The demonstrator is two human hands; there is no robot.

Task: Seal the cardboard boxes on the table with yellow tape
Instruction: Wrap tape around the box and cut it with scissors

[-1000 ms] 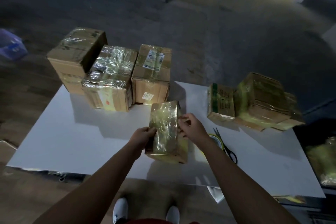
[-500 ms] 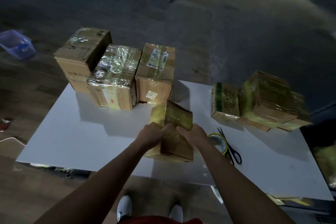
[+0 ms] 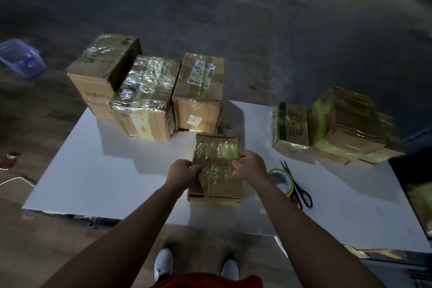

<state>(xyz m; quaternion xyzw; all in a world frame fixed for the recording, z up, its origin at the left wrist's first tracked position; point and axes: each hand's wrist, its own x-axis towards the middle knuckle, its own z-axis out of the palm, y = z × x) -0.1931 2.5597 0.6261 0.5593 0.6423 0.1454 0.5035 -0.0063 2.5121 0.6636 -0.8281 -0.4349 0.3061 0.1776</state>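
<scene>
Small brown cardboard box (image 3: pixel 216 168), wrapped in glossy yellow tape, sits on white table (image 3: pixel 98 170) near front edge. Left hand (image 3: pixel 184 174) grips its left side; right hand (image 3: pixel 251 167) grips its right side. Yellow tape roll (image 3: pixel 281 181) and black scissors (image 3: pixel 297 186) lie just right.

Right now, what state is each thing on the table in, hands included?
small box, resting on the table, yellow tape across its top, held at both sides
left hand, grips the small box's left edge
right hand, grips its right edge
tape roll, lying flat, untouched
scissors, lying beside the tape roll, untouched
back boxes, three, taped, standing side by side
right boxes, taped, grouped together
</scene>
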